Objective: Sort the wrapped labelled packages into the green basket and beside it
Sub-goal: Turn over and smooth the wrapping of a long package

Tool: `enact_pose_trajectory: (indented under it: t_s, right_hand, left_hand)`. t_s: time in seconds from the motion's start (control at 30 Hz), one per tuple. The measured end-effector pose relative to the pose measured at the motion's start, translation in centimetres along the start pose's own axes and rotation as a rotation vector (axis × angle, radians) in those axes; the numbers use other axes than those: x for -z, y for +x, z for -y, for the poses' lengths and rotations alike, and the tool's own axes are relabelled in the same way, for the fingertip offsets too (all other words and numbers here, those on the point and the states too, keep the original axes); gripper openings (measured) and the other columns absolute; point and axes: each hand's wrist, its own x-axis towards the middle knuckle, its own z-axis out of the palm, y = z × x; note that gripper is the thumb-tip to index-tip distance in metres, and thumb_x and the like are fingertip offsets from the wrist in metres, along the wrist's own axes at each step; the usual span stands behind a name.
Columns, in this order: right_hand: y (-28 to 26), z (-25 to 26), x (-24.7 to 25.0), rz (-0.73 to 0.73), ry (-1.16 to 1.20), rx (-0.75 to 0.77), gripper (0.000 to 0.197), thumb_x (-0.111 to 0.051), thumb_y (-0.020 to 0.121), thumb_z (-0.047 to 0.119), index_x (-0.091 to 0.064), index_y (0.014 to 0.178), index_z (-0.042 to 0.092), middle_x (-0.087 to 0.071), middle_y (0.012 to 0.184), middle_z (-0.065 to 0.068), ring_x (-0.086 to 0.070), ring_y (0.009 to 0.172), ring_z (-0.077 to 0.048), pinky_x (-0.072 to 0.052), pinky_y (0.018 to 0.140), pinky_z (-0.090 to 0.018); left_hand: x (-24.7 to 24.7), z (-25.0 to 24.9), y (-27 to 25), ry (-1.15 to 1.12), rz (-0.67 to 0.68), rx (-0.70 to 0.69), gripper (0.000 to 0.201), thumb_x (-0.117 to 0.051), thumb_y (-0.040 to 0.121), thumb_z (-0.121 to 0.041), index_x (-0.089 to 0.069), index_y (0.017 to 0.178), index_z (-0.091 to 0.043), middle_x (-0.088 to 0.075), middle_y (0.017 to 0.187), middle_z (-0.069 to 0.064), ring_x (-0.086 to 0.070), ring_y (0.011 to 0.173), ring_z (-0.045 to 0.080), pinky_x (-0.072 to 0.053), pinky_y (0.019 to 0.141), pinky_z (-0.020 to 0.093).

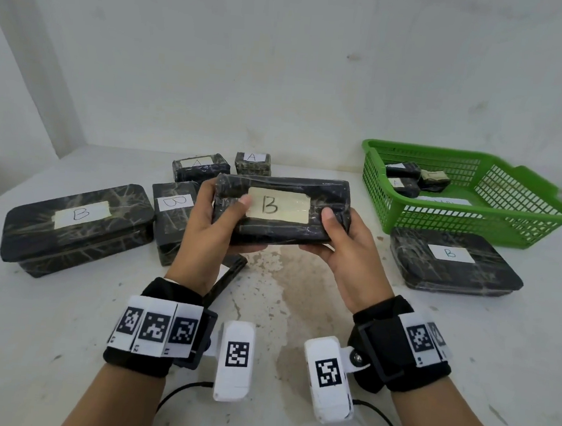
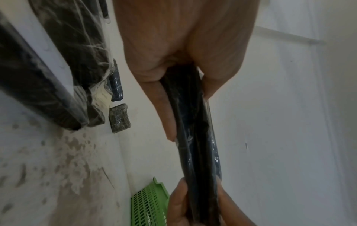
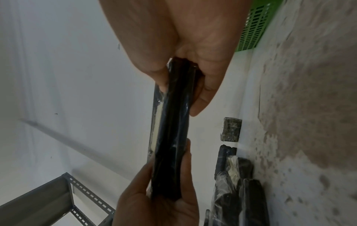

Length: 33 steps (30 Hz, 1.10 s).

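Both hands hold a flat black wrapped package [image 1: 281,209] labelled B, lifted above the table's middle with its label facing me. My left hand [image 1: 220,214] grips its left end, thumb on the label's edge. My right hand [image 1: 340,233] grips the right end, thumb on top. Both wrist views show the package edge-on [image 2: 195,122] [image 3: 173,126], pinched between thumb and fingers. The green basket [image 1: 525,197] stands at the back right and holds three small wrapped packages [image 1: 408,178]. In front of the basket lies another B package [image 1: 452,261].
On the left lie a large B package [image 1: 74,225], an upright-ish B package [image 1: 173,210], and two A packages [image 1: 198,166] [image 1: 253,163] behind. A thin dark package [image 1: 230,273] sits under my left wrist. A white wall runs close behind the table. Metal shelving [image 3: 58,195] shows at the far left.
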Motion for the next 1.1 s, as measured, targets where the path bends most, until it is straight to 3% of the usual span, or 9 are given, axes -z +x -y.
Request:
enact_pose_trajectory:
  t_s: [0.2,0.33,0.47,0.53,0.63,0.7,0.83,1.0,1.1]
  right_hand:
    - [0.0,0.5,0.3,-0.014,0.005,0.015,0.027,-0.038,0.105,0.025,-0.062,0.109,0.013,-0.07,0.104,-0.007,-0.067,0.096,-0.017,-0.059,0.079,-0.035]
    - [0.1,0.4,0.3,-0.038,0.007,0.012,0.025,-0.039,0.106,0.023,-0.062,0.108,0.012,-0.069,0.101,-0.007,-0.067,0.094,-0.018,-0.06,0.077,-0.034]
    - [0.1,0.7,0.4,-0.035,-0.018,0.022,0.029,-0.042,0.104,0.03,-0.062,0.111,0.011,-0.071,0.104,-0.009,-0.069,0.095,-0.017,-0.059,0.077,-0.034]
    - [0.1,0.7,0.4,-0.039,-0.033,0.031,0.024,-0.043,0.103,0.027,-0.063,0.109,0.014,-0.072,0.1,-0.005,-0.069,0.093,-0.016,-0.06,0.076,-0.032]
    - [0.1,0.9,0.5,-0.048,-0.024,0.038,0.023,-0.045,0.103,0.026,-0.064,0.109,0.013,-0.072,0.1,-0.006,-0.069,0.093,-0.016,-0.06,0.076,-0.033]
    - [0.1,1.1,0.6,-0.046,-0.01,0.033,0.029,-0.046,0.102,0.031,-0.064,0.111,0.01,-0.071,0.101,-0.008,-0.068,0.092,-0.017,-0.06,0.073,-0.033]
    - [0.0,1.0,0.5,-0.032,-0.042,0.047,0.024,-0.052,0.099,0.028,-0.065,0.108,0.011,-0.073,0.094,-0.004,-0.07,0.086,-0.014,-0.059,0.07,-0.031]
    - [0.0,1.0,0.5,-0.033,-0.052,0.058,0.023,-0.055,0.096,0.033,-0.066,0.101,0.014,-0.074,0.085,0.003,-0.071,0.08,-0.009,-0.058,0.065,-0.028]
    - [-0.1,1.0,0.4,-0.028,-0.068,0.041,0.028,-0.063,0.086,0.038,-0.067,0.103,0.016,-0.074,0.092,-0.001,-0.071,0.084,-0.013,-0.058,0.067,-0.028]
  left_hand:
    - [-0.2,0.0,0.1,-0.001,-0.047,-0.004,0.022,-0.045,0.104,-0.018,-0.051,0.125,-0.019,-0.07,0.106,-0.005,-0.072,0.092,0.013,-0.06,0.06,0.034]
    - [-0.4,-0.2,-0.1,-0.036,-0.062,0.008,0.027,-0.048,0.103,-0.023,-0.05,0.129,-0.024,-0.067,0.118,-0.002,-0.07,0.102,0.018,-0.062,0.066,0.041]
    - [-0.5,-0.2,-0.1,0.007,-0.039,-0.046,0.016,-0.046,0.103,-0.023,-0.056,0.115,-0.022,-0.074,0.101,-0.01,-0.072,0.095,0.013,-0.061,0.064,0.039]
    - [-0.4,-0.2,-0.1,0.02,-0.043,-0.064,0.013,-0.046,0.103,-0.022,-0.057,0.109,-0.025,-0.074,0.096,-0.012,-0.071,0.095,0.011,-0.061,0.073,0.043]
    - [-0.6,-0.3,-0.3,-0.004,-0.021,-0.03,0.014,-0.047,0.103,-0.025,-0.057,0.113,-0.025,-0.072,0.106,-0.008,-0.07,0.1,0.015,-0.062,0.071,0.045]
    - [-0.6,-0.4,-0.4,-0.016,-0.015,0.022,0.021,-0.054,0.098,-0.034,-0.057,0.118,-0.026,-0.067,0.118,-0.003,-0.068,0.105,0.018,-0.062,0.069,0.044]
    - [-0.7,-0.3,-0.3,0.046,-0.102,0.027,0.071,-0.071,0.084,-0.046,-0.041,0.144,-0.021,-0.056,0.139,0.005,-0.061,0.12,0.024,-0.056,0.09,0.053]
    - [-0.8,-0.3,-0.4,0.058,-0.132,-0.009,0.062,-0.07,0.085,-0.047,-0.047,0.135,-0.019,-0.06,0.133,0.003,-0.06,0.121,0.024,-0.05,0.099,0.054]
    - [-0.5,-0.2,-0.3,0.084,-0.051,-0.001,0.059,-0.074,0.084,-0.042,-0.05,0.131,-0.017,-0.064,0.127,0.005,-0.065,0.114,0.026,-0.056,0.088,0.052]
